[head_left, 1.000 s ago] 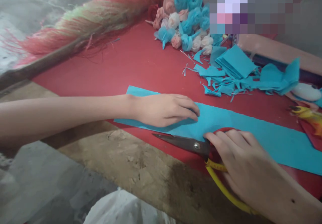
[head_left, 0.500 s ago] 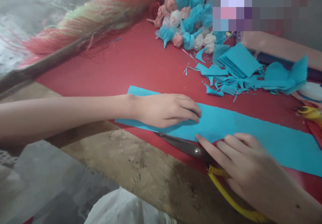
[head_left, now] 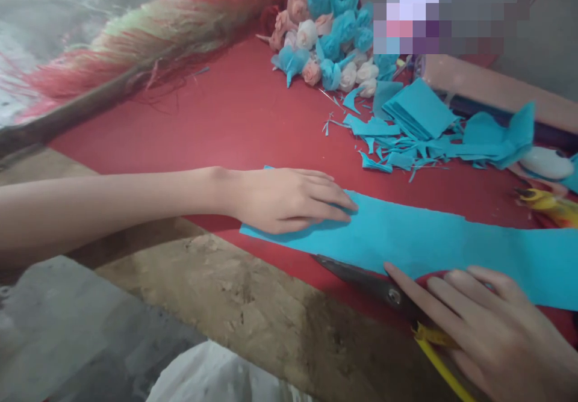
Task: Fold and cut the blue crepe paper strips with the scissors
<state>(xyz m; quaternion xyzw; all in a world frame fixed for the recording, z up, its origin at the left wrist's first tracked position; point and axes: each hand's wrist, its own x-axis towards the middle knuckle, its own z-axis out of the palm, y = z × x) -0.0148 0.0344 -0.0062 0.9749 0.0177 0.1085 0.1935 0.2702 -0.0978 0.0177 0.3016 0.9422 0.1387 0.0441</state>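
A long blue strip of paper [head_left: 415,233], perhaps crepe, lies across the red surface, its left end partly hidden beneath my left hand [head_left: 293,200]. That hand rests flat on the strip with its fingers stretched out. At the lower right, my right hand [head_left: 492,330] is closed round the yellow-wrapped handles of dark scissors [head_left: 361,278]. The index finger reaches forward along the scissors to the strip's near edge. The blades point left, at and partly under that edge; the handles are mostly hidden by the hand.
Blue, pink and white paper flowers [head_left: 334,35] are heaped at the back. Blue scraps [head_left: 397,149] surround a stack of blue squares [head_left: 422,108]. A broom [head_left: 149,35] lies at the back left. Another yellow-wrapped item [head_left: 548,203] sits at the right; bare wood [head_left: 217,281] borders the red sheet [head_left: 189,125].
The blue strip has shifted right under my left hand. My right hand and the scissors have moved right and slightly nearer. My left hand has barely moved.
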